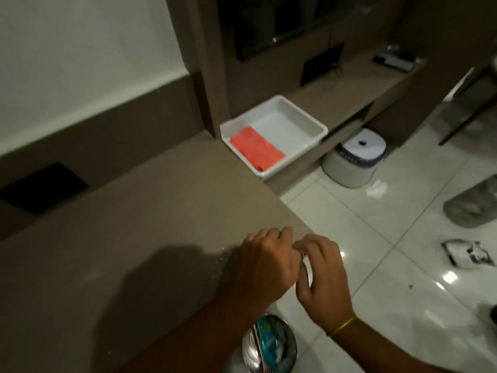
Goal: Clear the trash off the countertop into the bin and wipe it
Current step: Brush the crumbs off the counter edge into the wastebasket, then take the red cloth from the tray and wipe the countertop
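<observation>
My left hand (266,262) rests at the front right edge of the brown countertop (161,211), fingers curled down towards my right hand. My right hand (322,281) hovers just off the edge, cupped around a small white scrap (308,267) that shows between the two hands. Whether the left fingers also grip the scrap is hidden. A few pale crumbs (221,257) lie on the counter beside the left hand. Below my forearms stands the round metal bin (291,345), open, with a colourful wrapper (265,335) and other trash inside.
A white tray (309,141) holding a folded orange cloth (256,148) sits on the lower shelf beyond the counter's end. On the tiled floor are a round stool (352,162), a crumpled tissue (376,189), a grey bag (473,205) and a crushed packet (466,254).
</observation>
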The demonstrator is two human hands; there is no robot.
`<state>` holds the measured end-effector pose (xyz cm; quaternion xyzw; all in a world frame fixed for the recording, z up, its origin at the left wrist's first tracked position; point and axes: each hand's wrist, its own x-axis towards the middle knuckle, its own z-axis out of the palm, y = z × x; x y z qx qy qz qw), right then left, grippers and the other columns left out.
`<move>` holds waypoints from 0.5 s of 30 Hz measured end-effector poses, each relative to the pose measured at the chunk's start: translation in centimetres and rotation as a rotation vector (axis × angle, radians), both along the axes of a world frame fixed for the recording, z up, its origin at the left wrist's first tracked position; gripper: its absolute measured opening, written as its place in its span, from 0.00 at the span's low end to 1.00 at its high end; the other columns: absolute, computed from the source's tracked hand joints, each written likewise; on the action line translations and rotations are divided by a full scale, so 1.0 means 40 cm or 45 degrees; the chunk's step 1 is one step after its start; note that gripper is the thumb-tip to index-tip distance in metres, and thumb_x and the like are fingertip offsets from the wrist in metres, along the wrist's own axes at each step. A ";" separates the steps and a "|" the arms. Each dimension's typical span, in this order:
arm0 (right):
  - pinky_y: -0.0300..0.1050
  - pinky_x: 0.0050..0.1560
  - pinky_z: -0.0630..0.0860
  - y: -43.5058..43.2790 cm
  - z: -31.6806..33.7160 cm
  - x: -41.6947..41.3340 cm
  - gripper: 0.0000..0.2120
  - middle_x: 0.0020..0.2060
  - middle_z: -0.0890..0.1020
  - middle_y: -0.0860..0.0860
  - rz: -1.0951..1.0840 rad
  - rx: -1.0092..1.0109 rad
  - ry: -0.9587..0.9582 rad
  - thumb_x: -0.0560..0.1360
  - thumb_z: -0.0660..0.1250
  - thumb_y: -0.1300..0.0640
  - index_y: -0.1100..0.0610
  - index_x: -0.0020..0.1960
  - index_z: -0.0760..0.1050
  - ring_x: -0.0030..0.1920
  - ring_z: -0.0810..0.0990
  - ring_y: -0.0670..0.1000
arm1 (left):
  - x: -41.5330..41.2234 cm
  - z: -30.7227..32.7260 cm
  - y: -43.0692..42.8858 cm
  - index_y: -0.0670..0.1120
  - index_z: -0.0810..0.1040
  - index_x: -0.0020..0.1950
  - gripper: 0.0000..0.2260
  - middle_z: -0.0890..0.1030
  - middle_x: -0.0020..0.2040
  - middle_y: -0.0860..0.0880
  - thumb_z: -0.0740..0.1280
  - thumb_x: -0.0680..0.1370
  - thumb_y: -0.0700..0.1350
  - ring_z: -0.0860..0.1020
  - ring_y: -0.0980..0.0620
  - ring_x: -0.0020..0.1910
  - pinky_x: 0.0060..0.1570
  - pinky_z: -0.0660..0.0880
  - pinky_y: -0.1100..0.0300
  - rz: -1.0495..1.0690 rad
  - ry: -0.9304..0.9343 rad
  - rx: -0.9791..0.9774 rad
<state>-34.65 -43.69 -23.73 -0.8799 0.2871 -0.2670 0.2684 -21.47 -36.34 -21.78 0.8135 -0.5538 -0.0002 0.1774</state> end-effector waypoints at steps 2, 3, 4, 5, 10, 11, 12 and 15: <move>0.40 0.58 0.73 -0.072 0.066 0.082 0.12 0.55 0.78 0.49 0.006 0.033 -0.008 0.77 0.62 0.56 0.55 0.58 0.78 0.56 0.75 0.47 | 0.067 0.042 -0.055 0.45 0.83 0.58 0.13 0.85 0.46 0.46 0.63 0.79 0.47 0.83 0.46 0.43 0.45 0.81 0.48 0.101 0.027 -0.069; 0.39 0.57 0.74 -0.110 0.090 0.124 0.12 0.55 0.79 0.50 0.006 0.055 -0.005 0.77 0.63 0.57 0.55 0.59 0.78 0.55 0.76 0.46 | 0.105 0.068 -0.087 0.47 0.81 0.61 0.15 0.85 0.47 0.46 0.63 0.78 0.49 0.84 0.46 0.45 0.47 0.82 0.48 0.178 0.087 -0.038; 0.39 0.55 0.76 -0.149 0.107 0.165 0.12 0.55 0.79 0.49 -0.002 0.068 0.001 0.77 0.64 0.57 0.55 0.60 0.77 0.53 0.77 0.45 | 0.141 0.088 -0.122 0.49 0.78 0.62 0.16 0.85 0.49 0.47 0.61 0.77 0.51 0.84 0.46 0.47 0.49 0.83 0.48 0.235 0.166 -0.001; 0.41 0.53 0.77 -0.191 0.119 0.209 0.12 0.55 0.80 0.49 -0.014 0.072 0.014 0.78 0.65 0.59 0.54 0.60 0.77 0.52 0.77 0.45 | 0.176 0.103 -0.156 0.50 0.76 0.62 0.16 0.85 0.49 0.47 0.61 0.77 0.52 0.84 0.45 0.47 0.48 0.83 0.48 0.269 0.241 0.006; 0.52 0.56 0.80 -0.419 0.121 0.447 0.12 0.56 0.84 0.55 0.023 0.113 0.309 0.79 0.66 0.59 0.58 0.61 0.80 0.55 0.83 0.57 | 0.358 0.093 -0.345 0.47 0.75 0.64 0.13 0.85 0.53 0.44 0.67 0.80 0.44 0.85 0.42 0.50 0.47 0.82 0.49 0.340 0.253 0.030; 0.52 0.57 0.80 -0.461 0.112 0.493 0.12 0.57 0.84 0.57 0.042 0.146 0.406 0.79 0.66 0.57 0.59 0.60 0.80 0.56 0.83 0.58 | 0.394 0.076 -0.386 0.47 0.74 0.67 0.15 0.85 0.55 0.43 0.67 0.80 0.42 0.85 0.41 0.52 0.50 0.83 0.48 0.321 0.247 0.111; 0.52 0.57 0.79 -0.496 0.102 0.538 0.12 0.56 0.83 0.59 0.060 0.166 0.508 0.79 0.66 0.56 0.60 0.60 0.80 0.57 0.82 0.60 | 0.428 0.058 -0.430 0.47 0.73 0.68 0.17 0.84 0.58 0.43 0.68 0.80 0.41 0.84 0.41 0.54 0.53 0.83 0.46 0.297 0.232 0.185; 0.51 0.58 0.77 -0.559 0.057 0.644 0.17 0.57 0.83 0.61 0.157 0.151 0.780 0.77 0.68 0.53 0.62 0.61 0.78 0.60 0.81 0.63 | 0.520 -0.003 -0.528 0.47 0.70 0.76 0.23 0.78 0.71 0.42 0.69 0.82 0.46 0.78 0.41 0.68 0.69 0.75 0.44 0.219 0.149 0.380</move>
